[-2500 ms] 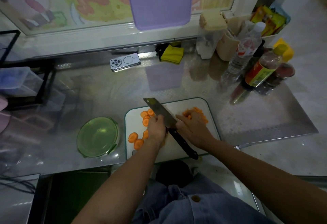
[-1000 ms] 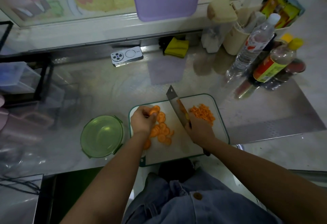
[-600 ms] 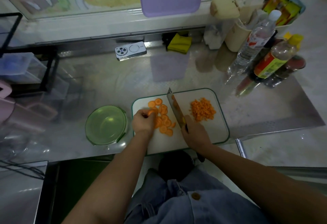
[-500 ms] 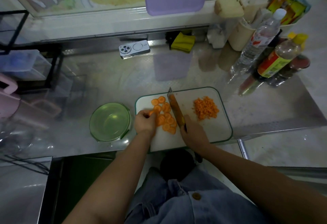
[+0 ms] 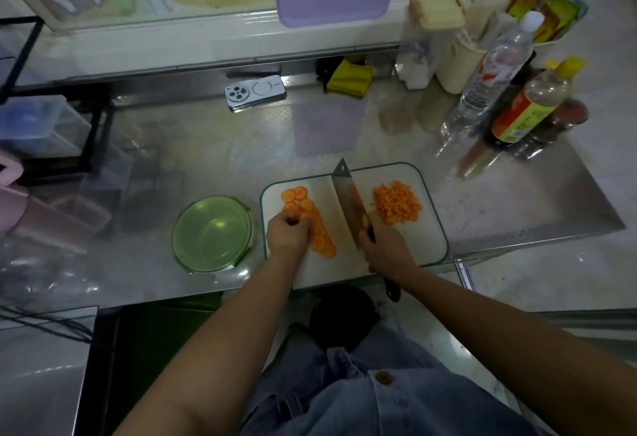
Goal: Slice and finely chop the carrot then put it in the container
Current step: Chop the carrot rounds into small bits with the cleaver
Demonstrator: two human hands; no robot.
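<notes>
A white cutting board (image 5: 427,239) with a green rim lies on the steel counter. A row of orange carrot slices (image 5: 310,218) runs down its left half. My left hand (image 5: 287,234) rests on that row with curled fingers pinching the slices together. A pile of finely chopped carrot (image 5: 396,206) sits on the board's right half. My right hand (image 5: 387,249) grips the handle of a cleaver (image 5: 348,199), whose blade stands on edge between the slices and the pile, tip pointing away. A round green container (image 5: 212,232) stands empty left of the board.
A phone (image 5: 255,92) and a yellow cloth (image 5: 348,79) lie at the back of the counter. Bottles (image 5: 527,108) and jars crowd the back right. A black rack with plastic boxes (image 5: 38,125) stands at the left. The counter's front edge runs just under the board.
The carrot slices have been gathered from a loose scatter into one row under my left hand. The cleaver blade has turned upright beside them, and the chopped pile has come into plain view.
</notes>
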